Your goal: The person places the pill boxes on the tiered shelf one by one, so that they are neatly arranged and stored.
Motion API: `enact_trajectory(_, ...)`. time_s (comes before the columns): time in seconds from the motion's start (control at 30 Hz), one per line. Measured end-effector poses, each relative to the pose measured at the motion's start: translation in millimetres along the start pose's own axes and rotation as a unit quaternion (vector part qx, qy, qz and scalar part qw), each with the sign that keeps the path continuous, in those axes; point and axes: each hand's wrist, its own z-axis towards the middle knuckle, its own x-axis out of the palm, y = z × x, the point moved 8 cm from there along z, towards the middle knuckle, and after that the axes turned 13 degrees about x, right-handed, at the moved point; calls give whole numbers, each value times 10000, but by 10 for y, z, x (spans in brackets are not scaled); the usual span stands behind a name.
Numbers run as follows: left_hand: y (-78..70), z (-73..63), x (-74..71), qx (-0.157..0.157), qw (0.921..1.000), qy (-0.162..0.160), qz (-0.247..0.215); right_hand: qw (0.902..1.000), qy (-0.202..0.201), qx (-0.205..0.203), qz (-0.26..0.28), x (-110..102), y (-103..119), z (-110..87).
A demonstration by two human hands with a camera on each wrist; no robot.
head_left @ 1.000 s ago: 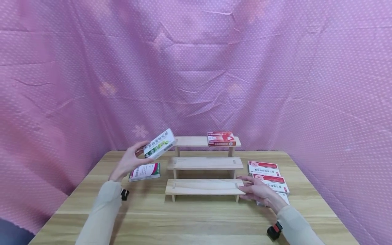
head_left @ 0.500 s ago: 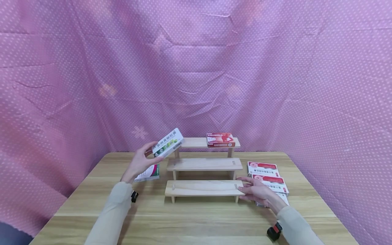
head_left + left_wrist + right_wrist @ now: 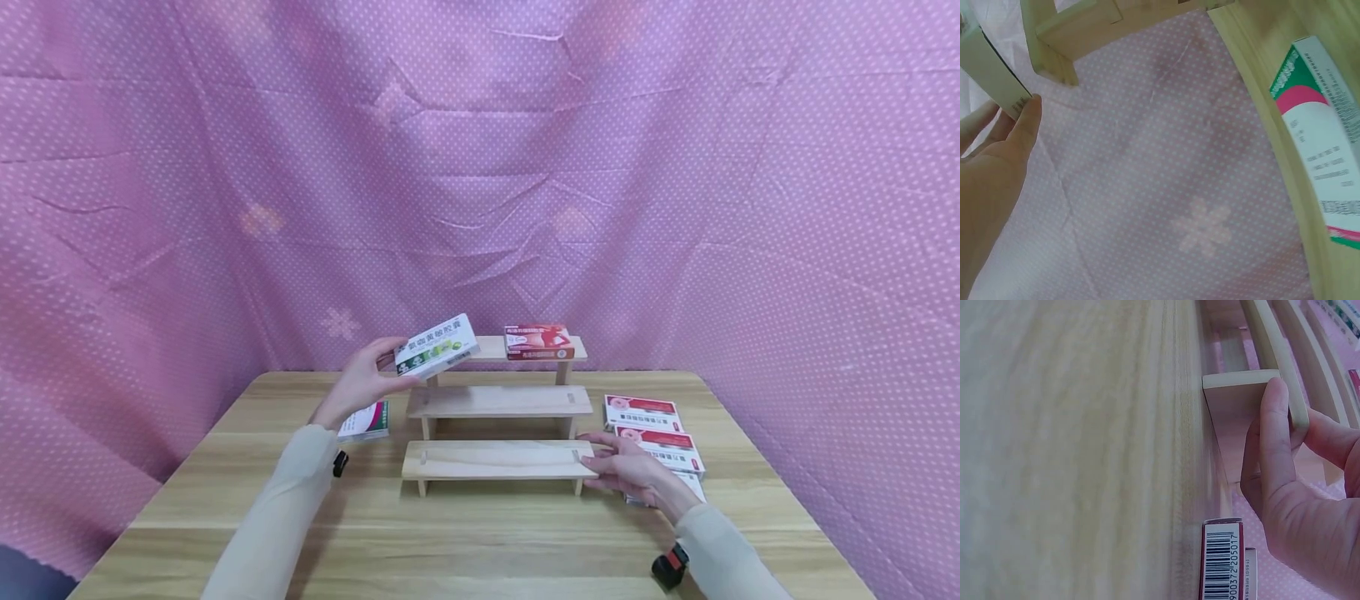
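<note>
My left hand point(image 3: 362, 385) pinches a white and green medicine box point(image 3: 437, 348) by its left end. The box is tilted and overlaps the left end of the top step in the head view. Only a pale side of it shows in the left wrist view, between thumb and fingers. My right hand point(image 3: 636, 472) grips the right end of the lowest step of a three-step wooden display stand point(image 3: 495, 454). In the right wrist view the thumb lies on one face of the board point(image 3: 1297, 412) and the fingers on the other. A red medicine box point(image 3: 538, 342) lies on the top step's right half.
Left of the stand, a white, pink and green medicine box point(image 3: 367, 420) lies on the wooden table point(image 3: 480, 550), partly behind my left hand. Several red and white medicine boxes point(image 3: 660, 450) lie right of the stand, close to my right hand. A pink dotted cloth point(image 3: 480, 167) hangs behind.
My left hand has carried the white and green box rightward to the top step's left end, turning it closer to level. The right hand has kept its grip on the stand.
</note>
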Motion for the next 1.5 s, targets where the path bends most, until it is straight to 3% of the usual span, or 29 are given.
enact_trajectory(0.4,-54,255,141,-351,9984,284,-341,9999,-58,105,14,0,-4,3)
enact_trajectory(0.6,-26,372,194,-493,9972,532,-181,9999,-89,123,18,-1,2,-1)
enact_trajectory(0.87,-8,499,260,-414,9947,899,-291,9999,11,105,-4,-5,-11,8)
enact_trajectory(1.17,29,570,293,-262,9928,961,-662,9999,11,156,63,-19,-20,11)
enact_trajectory(1.5,76,563,290,-529,9939,967,-45,9999,19,109,24,-4,-1,0)
